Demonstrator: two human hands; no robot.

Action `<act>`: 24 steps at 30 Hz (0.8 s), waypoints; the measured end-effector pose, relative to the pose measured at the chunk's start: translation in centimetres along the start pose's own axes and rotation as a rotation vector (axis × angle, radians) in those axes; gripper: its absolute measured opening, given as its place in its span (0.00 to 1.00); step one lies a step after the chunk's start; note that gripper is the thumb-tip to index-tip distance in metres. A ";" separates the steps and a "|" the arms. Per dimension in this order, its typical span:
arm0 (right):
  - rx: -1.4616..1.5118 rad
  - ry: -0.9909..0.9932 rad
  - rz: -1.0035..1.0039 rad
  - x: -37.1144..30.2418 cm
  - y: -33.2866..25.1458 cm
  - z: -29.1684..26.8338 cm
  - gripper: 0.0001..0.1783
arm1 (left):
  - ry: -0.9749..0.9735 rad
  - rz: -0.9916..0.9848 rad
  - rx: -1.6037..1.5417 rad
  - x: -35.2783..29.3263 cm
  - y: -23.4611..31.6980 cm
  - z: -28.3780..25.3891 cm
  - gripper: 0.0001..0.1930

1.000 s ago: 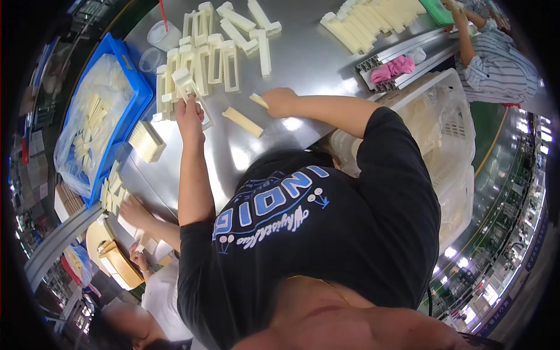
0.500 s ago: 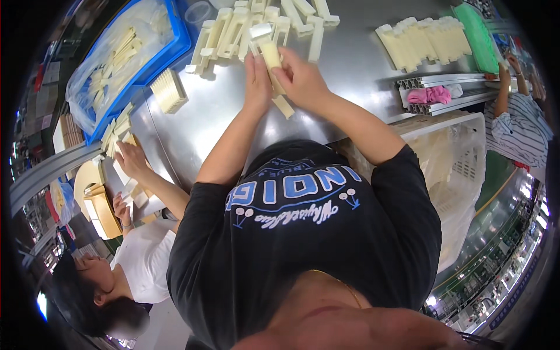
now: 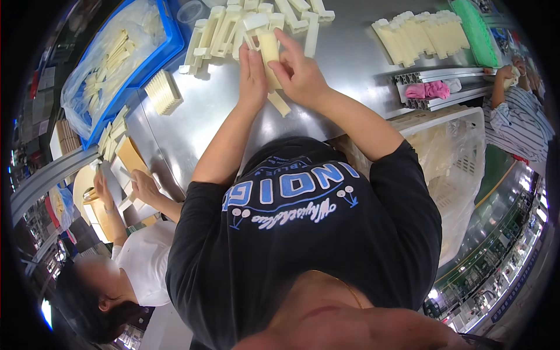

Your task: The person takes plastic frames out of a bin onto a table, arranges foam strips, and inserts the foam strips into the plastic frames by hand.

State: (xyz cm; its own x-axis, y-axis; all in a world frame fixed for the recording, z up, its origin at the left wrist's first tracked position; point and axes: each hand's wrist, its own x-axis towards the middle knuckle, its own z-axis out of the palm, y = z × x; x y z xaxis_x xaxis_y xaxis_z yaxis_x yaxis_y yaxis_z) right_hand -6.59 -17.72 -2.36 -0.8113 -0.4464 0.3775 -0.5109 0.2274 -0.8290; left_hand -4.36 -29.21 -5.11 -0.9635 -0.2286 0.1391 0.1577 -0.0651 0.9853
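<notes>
Both my hands hold a long cream plastic part over the metal table. My left hand lies along its left side with the fingers together. On the other side, my right hand pinches it between thumb and fingers. A white block-like end tops the part, and a narrow cream strip sticks out below my hands. How these pieces join is hidden by my fingers. Just beyond lies a heap of cream slotted frames.
At left stand a blue bin with bagged strips and a stack of cream strips. Cream panels, a green mesh pad and aluminium profiles with a pink cloth lie right. A white crate stands beside me. Co-workers sit left and right.
My hands keep nearly the same hold on the cream part. The left co-worker's hands have shifted over their pieces and the head is lower. The whole view has moved slightly.
</notes>
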 end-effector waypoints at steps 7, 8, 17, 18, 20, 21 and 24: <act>-0.018 0.032 -0.013 0.1 0.0 -0.2 0.31 | -0.009 -0.055 -0.043 0.1 -0.4 0.1 0.21; -0.019 0.034 -0.009 0.0 0.0 -0.3 0.31 | -0.027 -0.036 -0.063 0.2 -0.2 0.2 0.21; -0.117 -0.100 0.151 0.7 -0.8 -1.0 0.27 | -0.026 -0.120 -0.032 -0.2 -0.7 0.6 0.19; -0.244 -0.028 0.010 0.6 -0.5 -0.8 0.25 | -0.034 -0.121 -0.034 0.0 -0.5 0.8 0.19; -0.378 0.050 -0.128 0.5 0.1 -0.9 0.24 | 0.025 -0.234 -0.271 0.7 0.2 1.2 0.18; -0.346 -0.015 -0.056 0.6 0.5 -1.1 0.23 | 0.018 -0.234 -0.275 0.7 0.1 1.4 0.18; -0.362 -0.073 0.090 1.2 1.0 -1.8 0.20 | 0.010 -0.099 0.099 -0.1 -1.8 2.8 0.23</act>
State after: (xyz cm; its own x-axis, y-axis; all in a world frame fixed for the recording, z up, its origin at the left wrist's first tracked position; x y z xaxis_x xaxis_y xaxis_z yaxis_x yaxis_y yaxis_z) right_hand -8.61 -16.43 -2.01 -0.8419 -0.4680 0.2688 -0.5164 0.5539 -0.6531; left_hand -5.14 -26.33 -6.61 -0.9711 -0.2354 0.0398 0.0389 0.0086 0.9992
